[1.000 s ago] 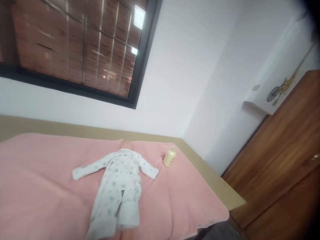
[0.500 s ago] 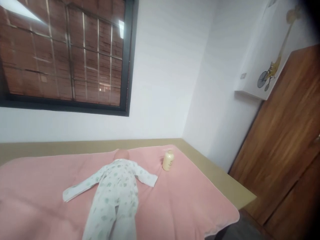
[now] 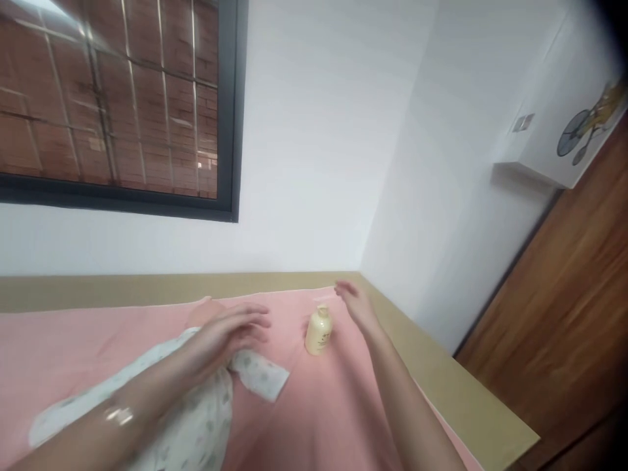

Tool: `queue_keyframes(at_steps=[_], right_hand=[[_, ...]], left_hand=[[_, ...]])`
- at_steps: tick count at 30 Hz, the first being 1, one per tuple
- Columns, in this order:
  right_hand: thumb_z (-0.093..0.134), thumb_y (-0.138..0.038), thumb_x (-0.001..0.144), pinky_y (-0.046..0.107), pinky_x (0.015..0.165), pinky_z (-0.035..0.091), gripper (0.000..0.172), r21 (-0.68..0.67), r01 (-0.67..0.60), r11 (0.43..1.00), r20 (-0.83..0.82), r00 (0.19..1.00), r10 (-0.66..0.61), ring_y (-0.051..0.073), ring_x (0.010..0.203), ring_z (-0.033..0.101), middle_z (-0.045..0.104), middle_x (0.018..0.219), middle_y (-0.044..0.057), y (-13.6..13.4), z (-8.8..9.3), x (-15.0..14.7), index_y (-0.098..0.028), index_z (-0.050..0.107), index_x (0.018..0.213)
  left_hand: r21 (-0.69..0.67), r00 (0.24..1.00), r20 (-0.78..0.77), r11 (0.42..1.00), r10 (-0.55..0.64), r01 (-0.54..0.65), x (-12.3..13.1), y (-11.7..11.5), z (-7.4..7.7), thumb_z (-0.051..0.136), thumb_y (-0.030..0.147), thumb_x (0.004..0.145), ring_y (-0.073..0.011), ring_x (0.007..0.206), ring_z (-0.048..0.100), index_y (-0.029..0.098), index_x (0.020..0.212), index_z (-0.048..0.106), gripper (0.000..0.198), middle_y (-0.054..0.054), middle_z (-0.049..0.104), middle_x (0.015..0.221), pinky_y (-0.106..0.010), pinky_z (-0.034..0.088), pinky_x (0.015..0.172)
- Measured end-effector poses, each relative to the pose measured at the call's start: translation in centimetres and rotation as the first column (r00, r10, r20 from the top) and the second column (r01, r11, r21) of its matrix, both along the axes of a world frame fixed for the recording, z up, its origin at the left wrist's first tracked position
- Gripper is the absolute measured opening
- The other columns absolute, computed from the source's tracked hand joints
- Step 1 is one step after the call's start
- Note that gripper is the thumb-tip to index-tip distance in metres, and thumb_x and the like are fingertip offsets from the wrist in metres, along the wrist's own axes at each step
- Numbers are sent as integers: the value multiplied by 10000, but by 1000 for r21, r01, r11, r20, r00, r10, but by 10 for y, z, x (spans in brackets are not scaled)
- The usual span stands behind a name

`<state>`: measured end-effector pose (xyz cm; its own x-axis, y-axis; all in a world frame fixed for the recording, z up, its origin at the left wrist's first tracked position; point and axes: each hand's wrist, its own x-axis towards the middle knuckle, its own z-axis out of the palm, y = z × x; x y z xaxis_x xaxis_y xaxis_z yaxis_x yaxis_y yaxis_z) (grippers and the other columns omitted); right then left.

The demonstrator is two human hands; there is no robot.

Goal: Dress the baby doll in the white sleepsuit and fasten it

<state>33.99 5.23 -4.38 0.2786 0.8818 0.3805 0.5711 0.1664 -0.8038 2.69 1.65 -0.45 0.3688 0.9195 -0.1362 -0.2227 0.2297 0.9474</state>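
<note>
A pale yellow pump bottle (image 3: 318,332) stands upright on the pink blanket (image 3: 294,418). To its right and slightly above is my right hand (image 3: 358,304), fingers apart, holding nothing and not touching the bottle. My left hand (image 3: 233,333) hovers left of the bottle with its fingers spread, passing over a doll. The doll lies on its back in a white patterned suit (image 3: 206,418); one of its sleeves (image 3: 262,374) stretches toward the bottle. My left forearm covers much of the doll's body, and its head (image 3: 203,311) shows partly behind my hand.
Beneath the blanket, the tan table (image 3: 490,392) ends at a corner on the right. White walls rise behind it, with a dark-framed barred window (image 3: 228,131) at left. A brown wooden door (image 3: 564,288) and a white wall box (image 3: 549,144) are at right.
Both my hands have come into view from below, reaching forward on either side of the bottle. The camera has turned right and closer, so the doll sits further left.
</note>
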Motion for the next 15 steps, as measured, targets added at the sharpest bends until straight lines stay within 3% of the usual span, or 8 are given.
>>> queue_keyframes(at_steps=[2,4,7,10,15], right_hand=[[317,-239,883,280,893,397,421,-136,119,984,183,979,-93,190,1035,552,607,1122,113,44,0,4,-110,545,1212],[314,-219,882,287,849,410,384,-231,99,968,250,967,-39,204,948,586,652,990,116,73,-6,-2,-98,636,1054],[376,-285,896,280,775,431,357,-386,42,922,320,943,91,206,836,617,674,889,121,93,-21,-20,-102,682,883],[340,-417,925,324,787,434,464,-473,62,879,382,913,141,244,897,620,664,981,152,96,-37,-32,-108,685,927],[181,-524,938,370,802,436,639,-496,108,861,458,875,154,276,963,610,650,1040,162,97,-50,-30,-120,671,1011]], left_hand=[[-199,990,117,975,-80,102,56,37,-15,580,207,786,-239,819,650,81,981,571,232,-135,627,934,-323,530,745],[-471,989,133,874,-61,118,104,73,-33,483,230,838,-259,816,650,33,1017,514,267,-163,603,855,-345,539,720],[-551,987,145,824,-64,134,152,110,-58,398,262,884,-258,782,647,2,1047,487,319,-161,595,793,-330,545,656],[-563,968,246,804,-57,191,170,123,-72,403,267,881,-230,718,647,22,1003,509,293,-145,608,760,-319,546,649],[-550,947,321,813,-7,193,176,118,-79,425,246,859,-219,656,638,57,896,535,222,-131,618,694,-315,538,624]])
